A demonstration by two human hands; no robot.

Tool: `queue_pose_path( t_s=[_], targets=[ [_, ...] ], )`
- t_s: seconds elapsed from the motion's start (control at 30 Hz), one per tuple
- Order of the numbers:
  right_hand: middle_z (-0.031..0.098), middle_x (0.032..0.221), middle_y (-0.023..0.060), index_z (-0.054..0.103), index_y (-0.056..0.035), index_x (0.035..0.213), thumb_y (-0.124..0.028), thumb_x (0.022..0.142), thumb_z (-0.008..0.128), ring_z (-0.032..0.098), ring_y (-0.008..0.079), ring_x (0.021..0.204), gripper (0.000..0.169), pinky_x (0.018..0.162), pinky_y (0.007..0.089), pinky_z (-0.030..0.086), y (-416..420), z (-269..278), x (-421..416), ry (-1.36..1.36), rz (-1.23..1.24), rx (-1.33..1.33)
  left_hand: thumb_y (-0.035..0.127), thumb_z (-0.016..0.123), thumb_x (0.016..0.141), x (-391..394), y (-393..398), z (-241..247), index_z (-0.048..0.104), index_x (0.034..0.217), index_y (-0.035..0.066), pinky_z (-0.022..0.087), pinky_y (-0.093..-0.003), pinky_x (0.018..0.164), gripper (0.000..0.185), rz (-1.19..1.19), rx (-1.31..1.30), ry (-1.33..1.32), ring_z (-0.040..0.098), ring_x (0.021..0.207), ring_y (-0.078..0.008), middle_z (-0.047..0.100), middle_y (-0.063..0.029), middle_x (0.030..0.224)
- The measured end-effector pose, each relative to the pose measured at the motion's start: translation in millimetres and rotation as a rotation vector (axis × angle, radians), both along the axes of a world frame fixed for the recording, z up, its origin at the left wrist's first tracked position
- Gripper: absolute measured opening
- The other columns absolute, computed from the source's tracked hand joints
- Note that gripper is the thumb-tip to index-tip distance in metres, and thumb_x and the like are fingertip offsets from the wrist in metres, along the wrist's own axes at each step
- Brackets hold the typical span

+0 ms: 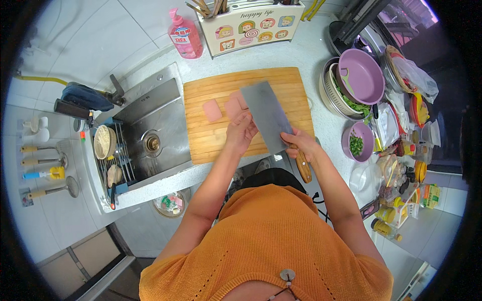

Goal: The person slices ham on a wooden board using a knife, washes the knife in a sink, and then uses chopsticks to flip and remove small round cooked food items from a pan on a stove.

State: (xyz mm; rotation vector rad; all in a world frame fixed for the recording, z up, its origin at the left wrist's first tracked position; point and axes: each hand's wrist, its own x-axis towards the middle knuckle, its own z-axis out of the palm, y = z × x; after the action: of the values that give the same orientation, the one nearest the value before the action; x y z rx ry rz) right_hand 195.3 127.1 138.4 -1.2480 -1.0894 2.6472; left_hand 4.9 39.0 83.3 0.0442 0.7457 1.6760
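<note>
My right hand (301, 145) grips a broad cleaver (268, 114) where its wooden handle meets the blade, with the blade tilted over the wooden cutting board (209, 145). Close to the blade's left edge is my left hand (241, 129), its fingertips drawn together beside the pink meat slices. Whether those fingers pinch a slice is unclear. One flat square slice of pink processed meat (212, 110) lies apart on the left of the board. More slices (232, 108) overlap near the middle, partly hidden by the blade and my left fingers.
A steel sink (163, 113) adjoins the board's left side. Behind stand a pink pump bottle (185, 35) and a utensil holder (252, 34). To the right are stacked bowls with a purple basin (363, 75), a purple bowl of chopped greens (344, 145), and several jars and bottles.
</note>
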Motion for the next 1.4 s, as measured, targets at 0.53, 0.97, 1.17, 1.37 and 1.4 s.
queue_pose_path(
  t_s=[0.53,0.97,1.17,1.37,1.4],
  targets=[
    [0.045,0.067,-0.0022,0.049,-0.0129,0.092,-0.019,0.087,0.057,0.034,0.0065,0.040,0.011,0.036,0.0212,0.026,-9,-14,56,0.087,-0.447,-0.150,0.010,0.046,0.092,45,48,-26,0.055,0.103,0.000,0.052,-0.0277,0.070,0.018,-0.116,-0.252,0.375,0.061,0.080,-0.0162,0.061,-0.0075,0.089],
    [0.051,0.070,0.0022,0.047,-0.0049,0.114,-0.017,0.086,0.056,0.040,0.0090,0.041,0.031,0.037,0.0236,0.034,-7,-9,37,-0.271,-0.145,0.252,0.005,0.061,0.074,-22,-24,-15,0.057,0.109,0.004,0.039,-0.0376,0.090,0.036,0.039,-0.240,1.907,0.047,0.104,-0.0313,0.053,-0.0140,0.114],
    [0.052,0.065,0.0022,0.051,-0.0036,0.113,-0.018,0.086,0.055,0.044,0.0101,0.041,0.031,0.039,0.0255,0.036,-14,-16,11,-0.397,0.123,0.523,0.012,0.075,0.061,-36,-50,-25,0.056,0.111,0.004,0.040,-0.0391,0.089,0.054,-0.164,-0.288,1.929,0.045,0.103,-0.0341,0.052,-0.0143,0.111],
    [0.058,0.069,0.0082,0.058,-0.0050,0.103,-0.018,0.083,0.056,0.055,0.0189,0.054,0.024,0.049,0.0313,0.044,-27,-6,-8,-0.438,0.231,0.757,0.007,0.077,0.058,-39,-43,-25,0.052,0.116,0.005,0.040,-0.0392,0.089,0.063,-0.277,-0.258,1.967,0.045,0.103,-0.0346,0.049,-0.0138,0.114],
    [0.059,0.071,0.0106,0.058,-0.0048,0.102,-0.018,0.083,0.056,0.057,0.0223,0.059,0.023,0.053,0.0333,0.044,-27,-7,-9,-0.423,0.259,0.830,0.006,0.076,0.057,-40,-42,-26,0.051,0.117,0.005,0.041,-0.0393,0.089,0.064,-0.278,-0.222,1.975,0.045,0.104,-0.0347,0.048,-0.0138,0.115]
  ],
)
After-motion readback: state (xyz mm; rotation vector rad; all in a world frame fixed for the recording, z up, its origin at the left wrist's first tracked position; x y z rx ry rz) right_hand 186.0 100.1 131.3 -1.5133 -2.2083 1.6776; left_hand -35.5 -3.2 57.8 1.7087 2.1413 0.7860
